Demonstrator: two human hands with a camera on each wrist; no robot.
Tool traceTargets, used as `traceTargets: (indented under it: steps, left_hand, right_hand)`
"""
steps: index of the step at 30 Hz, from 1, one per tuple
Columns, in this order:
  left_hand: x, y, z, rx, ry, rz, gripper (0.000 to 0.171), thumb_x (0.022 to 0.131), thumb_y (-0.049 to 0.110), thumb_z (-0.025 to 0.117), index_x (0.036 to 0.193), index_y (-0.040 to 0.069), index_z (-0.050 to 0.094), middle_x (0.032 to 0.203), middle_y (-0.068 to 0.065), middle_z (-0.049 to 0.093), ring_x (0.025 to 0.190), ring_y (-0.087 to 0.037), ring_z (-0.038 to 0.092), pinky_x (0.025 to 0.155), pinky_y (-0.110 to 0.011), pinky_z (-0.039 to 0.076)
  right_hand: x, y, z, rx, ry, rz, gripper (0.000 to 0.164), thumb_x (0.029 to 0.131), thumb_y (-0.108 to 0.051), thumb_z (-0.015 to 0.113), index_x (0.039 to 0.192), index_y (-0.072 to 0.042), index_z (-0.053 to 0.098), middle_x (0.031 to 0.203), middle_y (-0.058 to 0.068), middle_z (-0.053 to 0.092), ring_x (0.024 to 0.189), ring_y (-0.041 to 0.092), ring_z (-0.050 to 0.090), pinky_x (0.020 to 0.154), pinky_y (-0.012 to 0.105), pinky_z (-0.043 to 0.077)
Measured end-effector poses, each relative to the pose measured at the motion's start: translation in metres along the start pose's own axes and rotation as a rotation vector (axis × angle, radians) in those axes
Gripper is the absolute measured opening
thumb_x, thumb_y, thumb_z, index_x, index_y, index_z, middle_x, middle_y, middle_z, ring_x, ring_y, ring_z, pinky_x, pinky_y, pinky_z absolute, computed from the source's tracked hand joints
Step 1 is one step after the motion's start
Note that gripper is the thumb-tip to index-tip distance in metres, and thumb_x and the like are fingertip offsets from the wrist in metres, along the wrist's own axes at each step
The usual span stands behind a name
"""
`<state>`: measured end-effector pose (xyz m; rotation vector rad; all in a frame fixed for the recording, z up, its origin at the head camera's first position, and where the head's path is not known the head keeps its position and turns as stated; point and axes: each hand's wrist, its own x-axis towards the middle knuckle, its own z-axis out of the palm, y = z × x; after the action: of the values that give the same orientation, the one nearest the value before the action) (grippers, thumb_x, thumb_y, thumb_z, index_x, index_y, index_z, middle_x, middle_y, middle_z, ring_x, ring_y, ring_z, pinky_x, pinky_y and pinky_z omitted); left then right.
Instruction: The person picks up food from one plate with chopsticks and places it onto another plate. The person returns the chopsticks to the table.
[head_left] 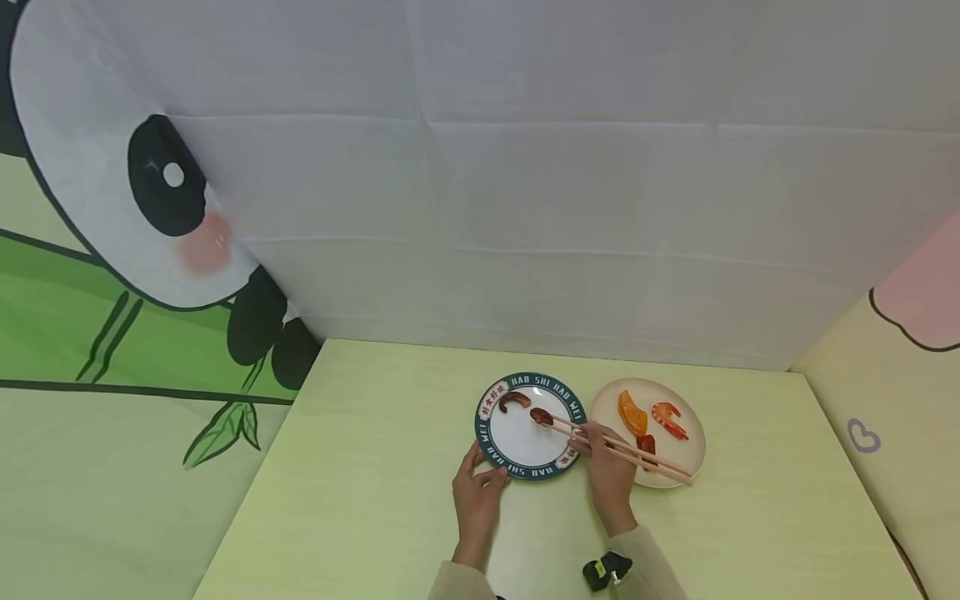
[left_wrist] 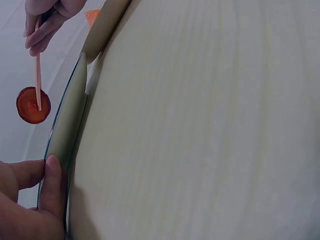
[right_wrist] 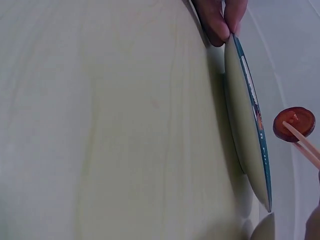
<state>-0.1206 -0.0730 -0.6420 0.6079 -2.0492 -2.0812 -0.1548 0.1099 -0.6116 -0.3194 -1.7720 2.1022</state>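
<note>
My left hand (head_left: 477, 504) grips the near left rim of a white plate (head_left: 517, 446) with a dark teal lettered border; its fingers pinch the edge in the left wrist view. In my right hand (head_left: 611, 479) is a pair of light wooden chopsticks (head_left: 660, 467). Their tips hold a round, dark reddish-brown food piece (head_left: 541, 416), which looks like a mushroom cap, above the teal-rimmed plate. Both wrist views show this disc (right_wrist: 294, 124) raised over the rim. A curved brown food piece (head_left: 514, 401) lies at that plate's upper left.
A cream plate (head_left: 696, 450) stands to the right, partly under the chopsticks. It carries an orange wedge (head_left: 632, 412), a shrimp (head_left: 669, 421) and a dark red piece (head_left: 646, 444). The pale yellow-green table (head_left: 375, 467) meets a white cloth backdrop (head_left: 525, 250) behind.
</note>
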Motion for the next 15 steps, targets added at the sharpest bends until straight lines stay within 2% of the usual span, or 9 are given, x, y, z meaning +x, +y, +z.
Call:
traceTargets:
  steps: [6,8,15]
  left_hand:
    - [0.001,-0.001,0.0,0.016,0.006,-0.006,0.073,0.087,-0.013,0.072,0.154,-0.003,0.048,0.129,-0.021,0.058,0.089,-0.02,0.073,0.071,-0.026,0.064]
    - [0.001,-0.001,0.0,0.014,0.007,-0.005,0.073,0.086,-0.014,0.072,0.154,-0.004,0.048,0.129,-0.022,0.058,0.089,-0.02,0.073,0.071,-0.026,0.064]
    - [0.0,0.0,0.0,0.012,0.007,0.003,0.073,0.085,-0.014,0.072,0.154,-0.004,0.048,0.129,-0.022,0.058,0.087,-0.02,0.073,0.07,-0.026,0.064]
  right_hand:
    - [-0.002,-0.006,-0.006,0.043,0.029,0.025,0.036,0.106,-0.009,0.063,0.116,0.026,0.064,0.1,0.034,0.074,0.07,0.008,0.077,0.07,0.026,0.063]
    - [-0.002,-0.007,-0.009,0.025,0.03,0.017,0.036,0.106,-0.01,0.062,0.116,0.025,0.065,0.1,0.031,0.075,0.071,0.008,0.077,0.07,0.025,0.063]
    - [-0.003,-0.007,-0.017,0.044,0.066,0.047,0.038,0.106,-0.012,0.063,0.119,0.024,0.064,0.091,0.003,0.079,0.073,0.008,0.078,0.073,0.027,0.063]
